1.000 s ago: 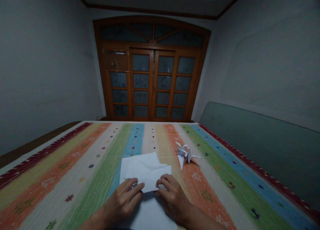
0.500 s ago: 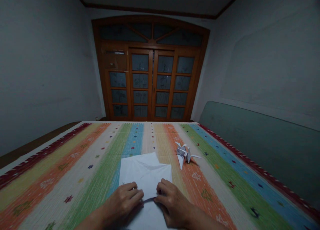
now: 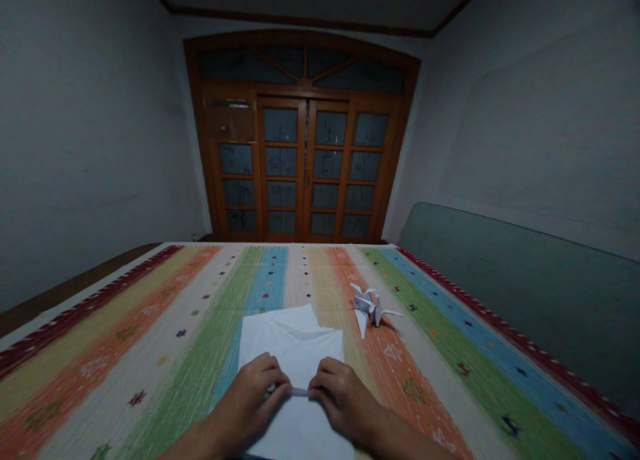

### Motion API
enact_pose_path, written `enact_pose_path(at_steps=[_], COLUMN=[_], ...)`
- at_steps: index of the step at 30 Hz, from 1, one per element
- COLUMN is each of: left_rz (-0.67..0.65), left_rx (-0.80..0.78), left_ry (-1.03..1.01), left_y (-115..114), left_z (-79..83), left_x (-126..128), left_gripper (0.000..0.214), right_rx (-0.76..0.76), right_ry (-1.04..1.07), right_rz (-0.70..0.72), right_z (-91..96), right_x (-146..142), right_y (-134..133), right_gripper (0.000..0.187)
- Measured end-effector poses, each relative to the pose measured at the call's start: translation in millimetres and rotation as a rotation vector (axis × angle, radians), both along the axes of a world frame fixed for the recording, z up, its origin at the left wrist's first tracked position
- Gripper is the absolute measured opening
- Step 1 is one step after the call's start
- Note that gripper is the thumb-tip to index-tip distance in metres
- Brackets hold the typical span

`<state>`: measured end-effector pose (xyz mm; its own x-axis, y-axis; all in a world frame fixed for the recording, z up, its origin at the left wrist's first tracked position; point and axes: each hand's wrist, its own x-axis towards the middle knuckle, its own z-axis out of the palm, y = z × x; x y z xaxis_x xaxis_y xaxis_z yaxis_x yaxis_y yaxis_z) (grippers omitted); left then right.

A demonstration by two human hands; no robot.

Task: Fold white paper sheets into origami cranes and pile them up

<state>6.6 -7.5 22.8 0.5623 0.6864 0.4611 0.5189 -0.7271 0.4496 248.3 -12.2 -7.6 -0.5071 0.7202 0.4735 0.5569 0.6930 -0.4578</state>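
Between my two hands, a narrow white strip of folded paper (image 3: 299, 392) shows. My left hand (image 3: 261, 388) pinches its left end with thumb and fingers, and my right hand (image 3: 341, 395) pinches the right end. Most of the strip is hidden by the fingers. A bit of white paper also pokes out among the left fingers. Beneath both hands lie white paper sheets (image 3: 285, 337), lightly creased and overlapping at odd angles. Folded paper cranes (image 3: 369, 307) stand close together beyond my right hand, apart from the sheets.
A striped, colourful tablecloth (image 3: 200, 313) covers the table. Along the right side runs a greenish panel (image 3: 500, 273), perhaps a seat back. Wooden doors with glass panes (image 3: 304, 167) close off the far end, between pale walls (image 3: 90, 127).
My left hand has shifted slightly and rolled, its fingers now closer to the right hand's height. The paper between the hands now shows as a straight, light strip instead of a dark slanted edge.
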Motion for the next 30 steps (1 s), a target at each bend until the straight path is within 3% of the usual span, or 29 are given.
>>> enact_pose_path(at_steps=[7, 13, 21, 30], left_rz=[0.167, 0.177, -0.002, -0.059], left_rx=[-0.182, -0.188, -0.059, -0.026], left_ry=[-0.052, -0.017, -0.099, -0.104], left_y=[11.1, 14.1, 21.1, 16.9], left_z=[-12.0, -9.8, -13.5, -9.7], left_x=[3.3, 6.1, 0.1, 2.3], left_gripper=[0.018, 0.015, 0.057, 0.042], right_rx=[-0.163, -0.156, -0.211, -0.13], right_ry=[0.108, 0.115, 0.155, 0.209], right_rz=[-0.125, -0.236, -0.283, -0.256], right_z=[-2.5, -7.8, -9.9, -11.8], right_x=[-3.8, -3.8, -4.7, -5.2], right_y=[2.4, 3.9, 7.0, 8.4], right_gripper=[0.024, 0.037, 0.034, 0.022])
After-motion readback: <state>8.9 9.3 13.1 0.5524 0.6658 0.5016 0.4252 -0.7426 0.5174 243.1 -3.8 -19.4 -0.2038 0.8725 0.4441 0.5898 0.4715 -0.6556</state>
